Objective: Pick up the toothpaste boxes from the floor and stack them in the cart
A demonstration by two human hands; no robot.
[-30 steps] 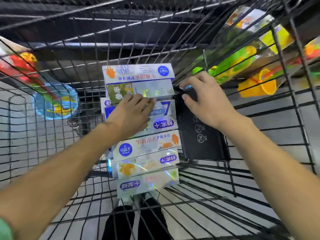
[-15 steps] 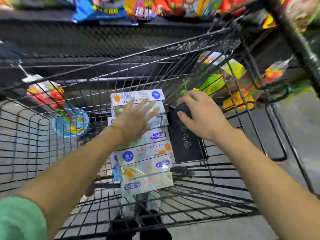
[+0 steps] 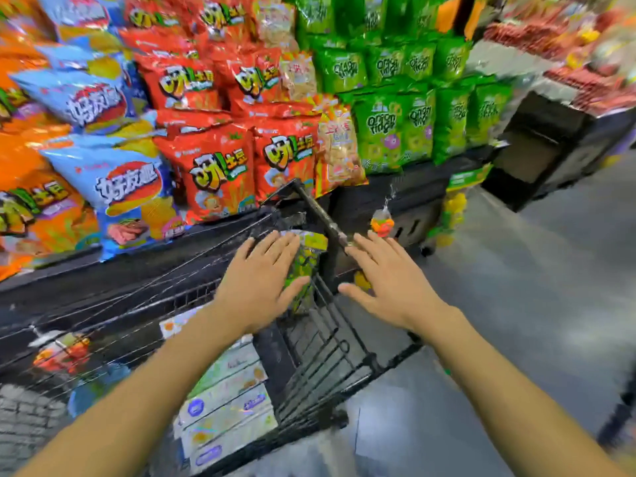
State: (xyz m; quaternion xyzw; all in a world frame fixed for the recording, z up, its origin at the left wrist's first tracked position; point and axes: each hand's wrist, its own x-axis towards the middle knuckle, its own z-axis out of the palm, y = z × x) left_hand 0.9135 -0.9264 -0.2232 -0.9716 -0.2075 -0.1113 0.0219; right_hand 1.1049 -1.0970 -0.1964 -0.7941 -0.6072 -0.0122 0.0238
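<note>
the toothpaste boxes [image 3: 227,401] lie stacked flat in a neat pile inside the cart [image 3: 320,356], against its near right corner, their printed faces up; motion blur makes the print hard to read. the left forearm crosses over the upper part of the pile and hides it there. a dark panel stands just beside the boxes, between them and the cart's wire side wall.

above the boxes, the left hand [image 3: 258,280] is spread flat with straight fingers, palm down, holding nothing, over the far end of the cart. its fingertips overlap a green and yellow packet [image 3: 304,263] that shows just beyond them; whether they touch it cannot be told. the right hand [image 3: 389,280] is likewise spread and empty, fingers straight, out past the cart's right edge, near the dark bar [image 3: 320,211] at the cart's far corner. the two hands are apart from each other, the bar between them.

to the left inside the cart, a red and orange packaged item [image 3: 65,356] lies well apart from the boxes. beyond the cart stands a shelf of snack bags: red bags [image 3: 210,173], blue bags [image 3: 127,191] and orange ones to the left of them, green bags [image 3: 395,125] to the right. a small orange packet [image 3: 382,225] hangs from the shelf front just past the bar. grey floor [image 3: 516,304] spreads to the right of the cart.
</note>
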